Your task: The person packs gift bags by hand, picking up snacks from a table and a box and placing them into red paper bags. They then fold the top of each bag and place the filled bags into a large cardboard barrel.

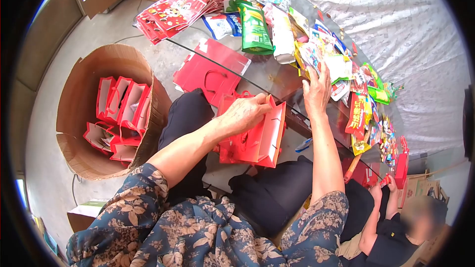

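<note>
My left hand (246, 114) is closed on the top edge of a red paper gift bag (253, 141), which stands open over my lap with its white inside showing. At the glass table, my right hand (317, 91) reaches with fingers apart, fingertips right at a pile of snack packets. Closest to those fingers are a yellow-and-white packet (308, 55) and a small white packet (340, 90). Farther left in the pile are a green pouch (255, 28) and a long white packet (282, 37).
A large cardboard box (71, 141) on the floor at left holds several red gift bags (129, 100). Flat red bags (183, 7) are stacked at the table's far left. Small sweets (388, 138) lie farther right, near another person (396, 230) seated there.
</note>
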Available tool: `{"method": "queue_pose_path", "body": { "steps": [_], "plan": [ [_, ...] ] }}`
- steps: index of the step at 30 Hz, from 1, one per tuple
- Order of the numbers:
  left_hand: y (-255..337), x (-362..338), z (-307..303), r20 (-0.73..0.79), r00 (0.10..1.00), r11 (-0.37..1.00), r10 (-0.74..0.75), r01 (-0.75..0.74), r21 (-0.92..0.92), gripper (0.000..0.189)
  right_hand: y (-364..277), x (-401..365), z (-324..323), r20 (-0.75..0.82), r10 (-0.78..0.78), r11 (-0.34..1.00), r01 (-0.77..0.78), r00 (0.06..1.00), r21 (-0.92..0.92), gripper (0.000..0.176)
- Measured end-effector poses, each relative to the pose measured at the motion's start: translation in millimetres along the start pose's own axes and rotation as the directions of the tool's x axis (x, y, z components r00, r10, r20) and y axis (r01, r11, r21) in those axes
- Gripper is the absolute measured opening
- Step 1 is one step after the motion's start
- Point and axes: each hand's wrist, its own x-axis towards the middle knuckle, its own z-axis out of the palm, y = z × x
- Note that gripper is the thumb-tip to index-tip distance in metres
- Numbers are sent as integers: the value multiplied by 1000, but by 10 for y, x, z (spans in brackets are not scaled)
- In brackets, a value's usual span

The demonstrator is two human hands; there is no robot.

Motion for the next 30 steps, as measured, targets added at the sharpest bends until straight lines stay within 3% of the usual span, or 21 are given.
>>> {"method": "queue_pose_path", "body": {
  "steps": [4,5,9,12,13,16,20,24,27,30],
  "plan": [
    [10,4,-42,5,1000,1000,-22,22,4,19,78,116,42,-47,59,997,-57,997,42,34],
    [13,6,-45,5,1000,1000,-21,21,4,19,95,129,34,-112,43,999,-41,993,25,27],
    [-12,10,-62,1,1000,1000,-13,13,1,18,280,161,54,-117,-33,999,31,993,-14,15],
    [8,11,-60,-6,1000,1000,-17,17,16,18,433,179,47,-156,215,976,-205,964,79,12],
    [9,11,-63,-8,1000,1000,-17,17,11,18,480,201,58,-265,258,958,-211,929,194,11],
    [11,2,-70,-17,1000,1000,-16,16,-3,17,674,238,-23,-287,513,828,-379,809,413,12],
    [5,-2,-73,-15,1000,1000,-15,15,-20,17,830,187,-218,-75,672,528,-404,737,747,9],
    [22,-2,-79,-15,1000,999,-11,10,-46,17,722,81,-398,-41,622,298,-188,782,936,11],
    [15,-4,-49,-12,1000,999,0,0,-43,16,523,-30,-636,83,639,238,-299,765,924,11],
    [-10,-15,-25,-31,999,999,25,-26,-41,16,394,-210,-741,74,503,240,-222,861,945,11]
  ]
}}
